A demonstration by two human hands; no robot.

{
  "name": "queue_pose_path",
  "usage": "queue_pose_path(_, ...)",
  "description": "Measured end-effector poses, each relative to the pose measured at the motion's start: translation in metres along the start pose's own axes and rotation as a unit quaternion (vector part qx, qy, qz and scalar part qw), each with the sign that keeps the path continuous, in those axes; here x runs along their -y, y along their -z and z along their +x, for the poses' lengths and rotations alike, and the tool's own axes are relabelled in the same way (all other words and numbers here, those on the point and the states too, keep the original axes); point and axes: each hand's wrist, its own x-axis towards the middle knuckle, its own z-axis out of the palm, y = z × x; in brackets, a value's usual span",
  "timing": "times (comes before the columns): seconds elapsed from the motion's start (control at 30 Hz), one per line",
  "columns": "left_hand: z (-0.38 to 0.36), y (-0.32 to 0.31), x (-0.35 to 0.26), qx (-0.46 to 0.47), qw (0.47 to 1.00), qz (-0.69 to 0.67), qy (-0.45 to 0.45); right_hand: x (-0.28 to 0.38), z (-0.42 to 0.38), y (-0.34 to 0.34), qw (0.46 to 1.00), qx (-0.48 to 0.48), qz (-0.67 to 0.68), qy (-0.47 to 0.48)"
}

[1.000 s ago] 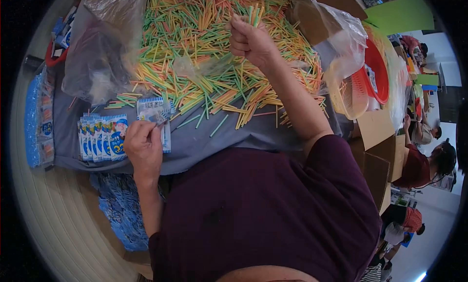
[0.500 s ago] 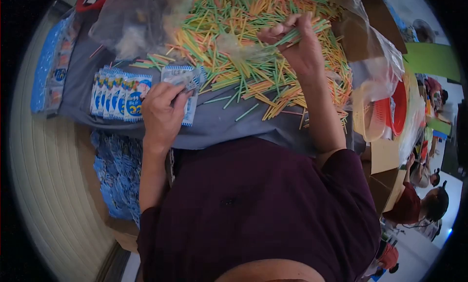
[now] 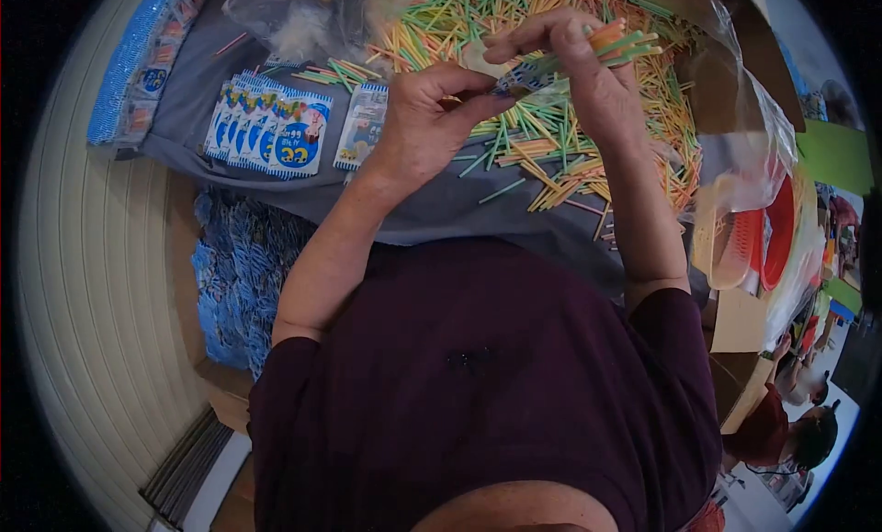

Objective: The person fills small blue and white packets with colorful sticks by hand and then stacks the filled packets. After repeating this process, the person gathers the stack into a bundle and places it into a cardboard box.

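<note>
The small packet (image 3: 521, 75), pinched in my left hand (image 3: 418, 118), meets the sticks (image 3: 625, 41) my right hand (image 3: 588, 68) clamps at two o'clock, aligned for loading.

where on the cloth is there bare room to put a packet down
Bare grey cloth runs along the near edge, between the packet row and the stick pile, under the left hand. Another bare strip lies left of the row. The far side is crowded with sticks and plastic bags; stray sticks dot the right.
</note>
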Motion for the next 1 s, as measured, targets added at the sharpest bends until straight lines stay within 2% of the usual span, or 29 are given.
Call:
queue_pose_path(0.1,0.000,0.001,0.003,0.013,0.997,0.078,-0.007,-0.016,-0.005,-0.003,1.000,-0.011,0.028,-0.001)
queue_pose_path(0.17,0.006,-0.009,0.003,0.023,0.995,0.096,-0.009,-0.009,-0.013,-0.002,0.998,-0.001,-0.006,-0.064)
queue_pose_path(0.2,0.007,-0.011,0.001,0.028,0.996,0.081,-0.006,-0.010,-0.015,0.000,0.983,-0.007,-0.183,0.034)
queue_pose_path(0.23,0.007,-0.015,0.006,0.019,0.999,0.039,-0.016,-0.011,-0.016,0.004,0.928,0.002,-0.352,0.121)
queue_pose_path(0.27,0.005,-0.013,0.012,0.002,1.000,0.005,-0.015,-0.005,-0.017,0.006,0.904,0.022,-0.410,0.121)
queue_pose_path(0.33,0.010,-0.005,0.009,0.059,0.982,0.162,-0.072,0.000,-0.022,0.006,0.876,0.043,-0.466,0.114)
queue_pose_path(0.47,0.013,-0.013,0.014,0.044,0.991,0.110,-0.064,-0.003,-0.027,0.011,0.895,0.048,-0.432,0.095)
queue_pose_path(0.53,0.012,-0.019,0.013,0.025,0.991,0.112,-0.064,-0.009,-0.029,0.010,0.920,-0.024,-0.368,0.130)
queue_pose_path(0.57,0.011,-0.020,0.013,0.007,0.991,0.115,-0.062,-0.011,-0.028,0.010,0.922,-0.023,-0.365,0.130)
queue_pose_path(0.63,0.011,-0.014,0.012,0.020,0.990,0.127,-0.050,-0.010,-0.025,0.010,0.960,-0.049,-0.235,0.146)
queue_pose_path(0.7,0.010,-0.013,0.010,0.010,0.993,0.117,-0.025,-0.003,-0.025,0.012,0.969,-0.051,-0.196,0.139)
queue_pose_path(0.77,0.011,-0.015,0.005,-0.011,0.994,0.108,-0.022,-0.009,-0.018,0.010,0.996,-0.025,-0.079,0.046)
queue_pose_path(0.83,0.014,-0.013,0.007,-0.003,0.993,0.101,-0.058,-0.014,-0.017,-0.002,0.998,-0.053,0.002,0.034)
queue_pose_path(0.9,0.015,-0.010,0.009,-0.002,0.988,0.123,-0.089,-0.021,-0.013,-0.002,0.999,-0.031,0.004,0.037)
queue_pose_path(0.93,0.012,-0.007,0.009,-0.020,0.987,0.136,-0.081,-0.026,-0.013,-0.002,0.999,-0.014,0.026,0.016)
queue_pose_path(1.0,0.010,-0.007,0.010,0.008,0.992,0.109,-0.055,-0.033,-0.010,0.004,0.999,0.019,0.031,-0.007)
